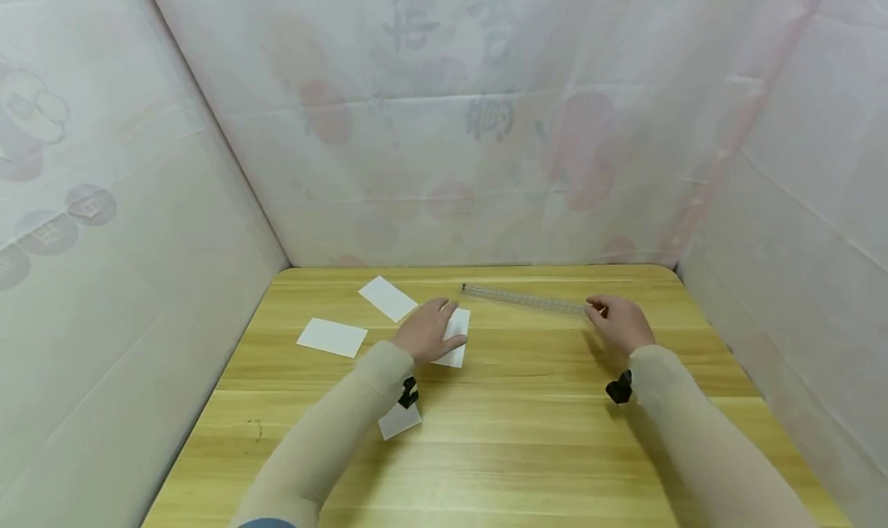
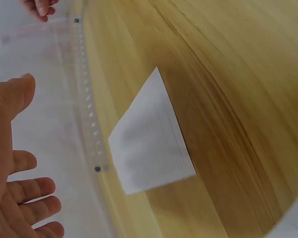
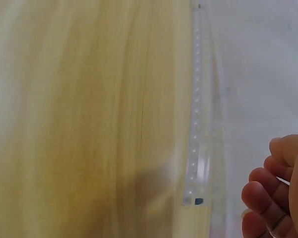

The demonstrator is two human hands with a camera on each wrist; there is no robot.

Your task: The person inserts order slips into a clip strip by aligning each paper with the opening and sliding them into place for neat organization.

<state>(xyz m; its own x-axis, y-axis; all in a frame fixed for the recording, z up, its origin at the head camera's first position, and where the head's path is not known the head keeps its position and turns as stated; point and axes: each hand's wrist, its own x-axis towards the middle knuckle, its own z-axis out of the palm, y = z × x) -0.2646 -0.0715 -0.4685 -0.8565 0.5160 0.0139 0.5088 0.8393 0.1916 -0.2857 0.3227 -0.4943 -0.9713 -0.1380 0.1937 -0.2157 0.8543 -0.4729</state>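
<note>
My left hand (image 1: 428, 331) hovers with fingers extended over a white card (image 1: 458, 327), hiding part of it. In the left wrist view that card (image 2: 151, 144) lies apart from the fingers, and the hand holds nothing. A long clear plastic strip (image 1: 523, 298), like a ruler or slim tube with dark ends, lies toward the back of the table. At its right end in the head view is my right hand (image 1: 620, 325), fingers loosely bent. The right wrist view shows a gap between those fingertips (image 3: 257, 196) and the strip (image 3: 197, 114).
Two more white cards lie at the left, one farther back (image 1: 387, 298) and one nearer (image 1: 331, 337). Another card (image 1: 400, 420) is partly covered by my left forearm. Pale printed curtains (image 1: 444, 166) surround the wooden table (image 1: 527, 451) at the back and sides.
</note>
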